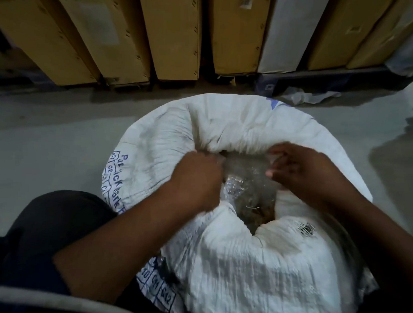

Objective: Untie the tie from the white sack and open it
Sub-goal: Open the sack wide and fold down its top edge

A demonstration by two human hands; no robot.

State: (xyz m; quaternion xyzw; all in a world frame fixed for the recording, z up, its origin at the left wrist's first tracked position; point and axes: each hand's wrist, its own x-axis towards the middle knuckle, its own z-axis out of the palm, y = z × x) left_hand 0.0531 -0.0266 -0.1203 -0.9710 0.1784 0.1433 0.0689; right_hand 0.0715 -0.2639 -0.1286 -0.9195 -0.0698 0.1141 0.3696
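Underfoot, a smooth grey concrete floor [49, 136] runs across the frame. Along the far side, tall brown cardboard cartons [174, 33] lean in a row, one white panel [291, 33] among them, resting on a dark blue pallet base [320, 78]. A crumpled scrap of clear plastic [308, 96] lies on the floor just before that base.

At lower left, a dark-trousered knee [48, 223] presses against the white sack [232, 262]. The sack stands upright on the floor at centre frame, its long axis vertical and its mouth facing up toward the camera. Blue printed lettering runs down its left flank. The mouth is parted, the woven cloth bunched outward around the opening. Inside shows a clear plastic liner [244, 171] over brownish granular contents [252, 209].

The left hand [197, 177] is clenched on the left lip of the mouth, cloth gathered in the fist. The right hand [303, 173] is blurred; its fingers curl over the right lip, gripping the cloth. The two hands are apart, on opposite sides of the opening. A frayed hole [306, 229] shows in the cloth below the right forearm. No tie can be made out.
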